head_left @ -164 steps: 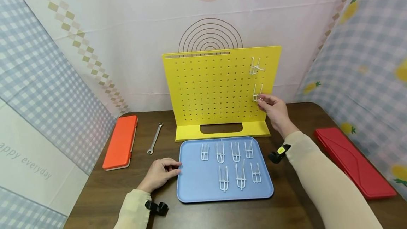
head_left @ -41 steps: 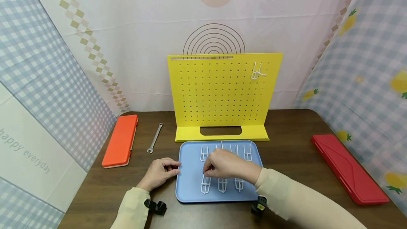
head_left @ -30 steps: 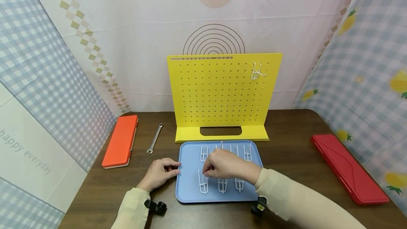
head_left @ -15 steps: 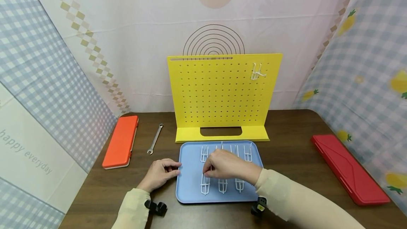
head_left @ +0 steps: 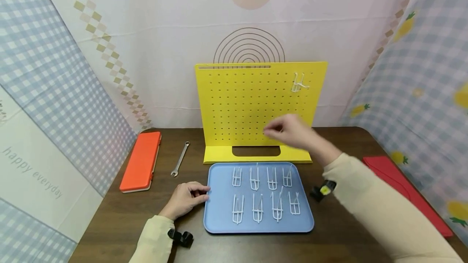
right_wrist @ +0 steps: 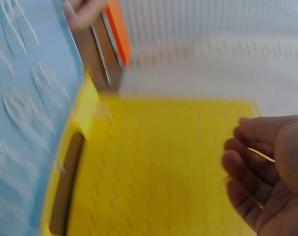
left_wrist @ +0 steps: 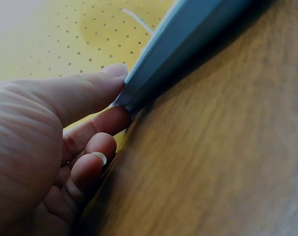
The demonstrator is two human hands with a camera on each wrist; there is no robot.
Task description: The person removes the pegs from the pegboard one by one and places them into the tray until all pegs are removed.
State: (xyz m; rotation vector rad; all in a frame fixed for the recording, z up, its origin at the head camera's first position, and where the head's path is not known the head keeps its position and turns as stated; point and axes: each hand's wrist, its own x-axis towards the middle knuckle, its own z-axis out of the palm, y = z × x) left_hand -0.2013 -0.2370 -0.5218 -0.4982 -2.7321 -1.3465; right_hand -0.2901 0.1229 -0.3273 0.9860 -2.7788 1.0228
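My left hand [head_left: 186, 200] pinches the left rim of the blue tray [head_left: 219, 214] between thumb and index finger; the left wrist view shows the thumb [left_wrist: 97, 88] right at the tray's edge. Several white wire pegboard hooks [head_left: 237, 210] lie on the tray in two rows. Blurred in the head view, my right hand [head_left: 292, 131] is raised in front of the yellow pegboard [head_left: 234, 108], above the tray. Its fingers are loosely curled and hold nothing, as the right wrist view shows. One white hook [head_left: 297, 83] hangs near the board's upper right corner.
On the left of the brown table [head_left: 278, 251] lie an orange case [head_left: 140, 161] and a metal wrench [head_left: 180, 159]. A red case [head_left: 406, 194] lies at the right, partly behind the right sleeve. Patterned cloth hangs round the table.
The lower hook seen earlier on the pegboard now lies on the tray. My right hand has let go of a front-row hook and moved up and right; the left hand stays at the rim.
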